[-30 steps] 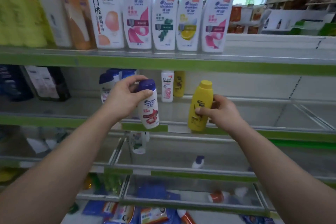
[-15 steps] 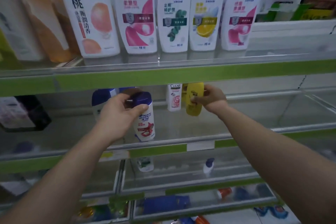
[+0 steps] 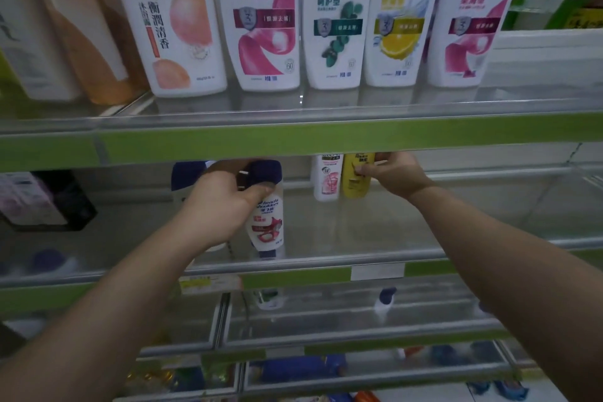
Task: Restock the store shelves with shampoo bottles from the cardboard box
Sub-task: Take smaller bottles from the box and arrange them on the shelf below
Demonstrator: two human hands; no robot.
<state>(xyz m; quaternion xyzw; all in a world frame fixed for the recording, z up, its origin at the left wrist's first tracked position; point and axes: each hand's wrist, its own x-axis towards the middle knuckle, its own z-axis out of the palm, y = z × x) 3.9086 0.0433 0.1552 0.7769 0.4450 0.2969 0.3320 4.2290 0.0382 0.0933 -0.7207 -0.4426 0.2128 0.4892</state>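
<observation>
Everything is placed against the middle shelf, a bare metal deck with a green front strip. The left hand reaches in over its front edge and grasps the white shampoo bottle round the shoulder, fingers curled behind the dark blue cap and thumb across the front; the bottle stands cap up over the front half of the middle shelf, its base at the deck or just above it, and I cannot tell whether it touches. The right hand is far back over the middle shelf, fingers and thumb clasped round the yellow bottle; that bottle is upright at the rear of the middle shelf, its top hidden by the green edge of the shelf above. Just beside the yellow bottle, toward the left end of the middle shelf, stands a white bottle with a pink label; another blue-capped bottle stands on the middle shelf behind the left hand. A dark packet sits at the left end of the middle shelf. Above the middle shelf stands a row of large white pump bottles; below it, a small blue-capped bottle lies on the next deck.
</observation>
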